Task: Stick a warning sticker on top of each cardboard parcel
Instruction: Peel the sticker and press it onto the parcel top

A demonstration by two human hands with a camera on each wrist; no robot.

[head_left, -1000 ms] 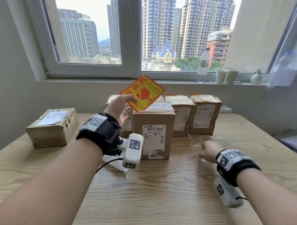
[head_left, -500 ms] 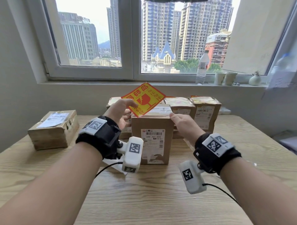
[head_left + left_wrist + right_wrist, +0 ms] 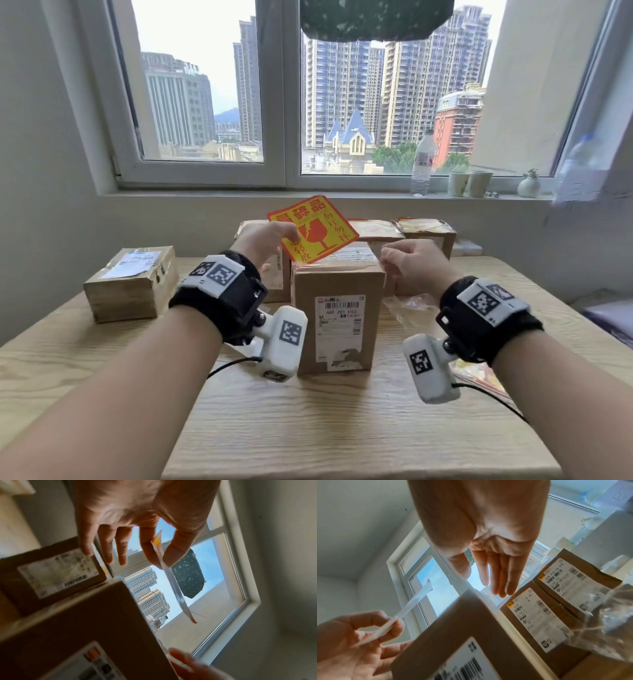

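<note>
Left hand [image 3: 265, 240]: a grip is being kept on the sticker [image 3: 313, 229], which is being pinched at its left edge between thumb and forefinger; the other fingers are being held loosely extended, as seen in the left wrist view.
Sticker: a red and yellow square with a broken-glass symbol is being held tilted in the air, above the rear left part of the front parcel [image 3: 339, 308]; contact with the parcel top cannot be told.
Right hand [image 3: 412, 263]: nothing is being held; the grip is being kept wide, with fingers nearly straight and close together in the right wrist view, above the right top edge of the front parcel.
Front parcel: an upright cardboard box is being supported on the desk [image 3: 342, 428], its label facing the person.
Rear parcels: three boxes are being shown behind the front parcel, one to the left [image 3: 274, 277] and two to the right [image 3: 375, 229] [image 3: 426, 228], the right two with yellowish sheets on top.
Side parcel [image 3: 132, 282]: a flat box is being shown well apart at the desk's left.
Plastic bag [image 3: 407, 306]: a clear bag is being shown on the desk beneath the right wrist.
Sill items: a bottle [image 3: 422, 164] and pots [image 3: 469, 183] are being shown at the window.
</note>
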